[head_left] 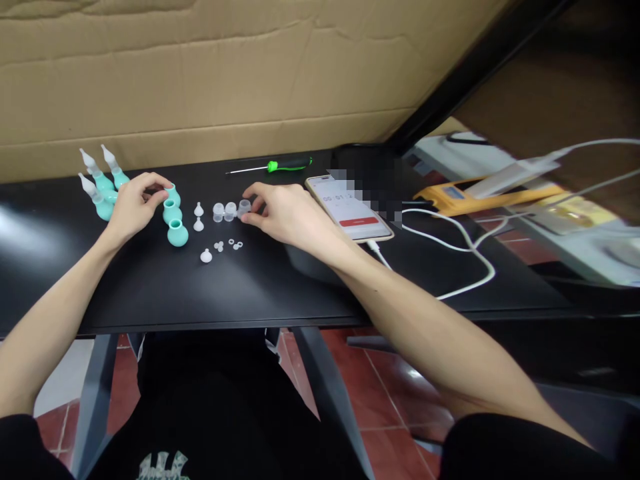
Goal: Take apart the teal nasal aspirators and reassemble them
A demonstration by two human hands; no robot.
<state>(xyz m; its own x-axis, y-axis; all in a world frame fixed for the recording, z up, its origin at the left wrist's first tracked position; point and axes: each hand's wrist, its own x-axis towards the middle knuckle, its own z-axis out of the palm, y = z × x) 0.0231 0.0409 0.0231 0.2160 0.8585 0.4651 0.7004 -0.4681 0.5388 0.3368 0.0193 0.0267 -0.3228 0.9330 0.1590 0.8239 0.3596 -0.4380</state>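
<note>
On a black worktop (260, 287), the left hand (135, 203) has its fingers narrowed at the farthest teal squeeze bulb (175, 193), grip unclear; the right hand's (283, 208) fingers pinch the rightmost translucent cup (245, 206). Apparently a picking-up step, calling for a light, steady hold

Left hand (136, 205) at rearmost of three round, open-necked teal bulbs (171, 216). Right hand (284, 212) gripping translucent cylindrical plastic cup (244, 207), rightmost of three. Slim green-and-black screwdriver (287, 165) lies behind.
</note>
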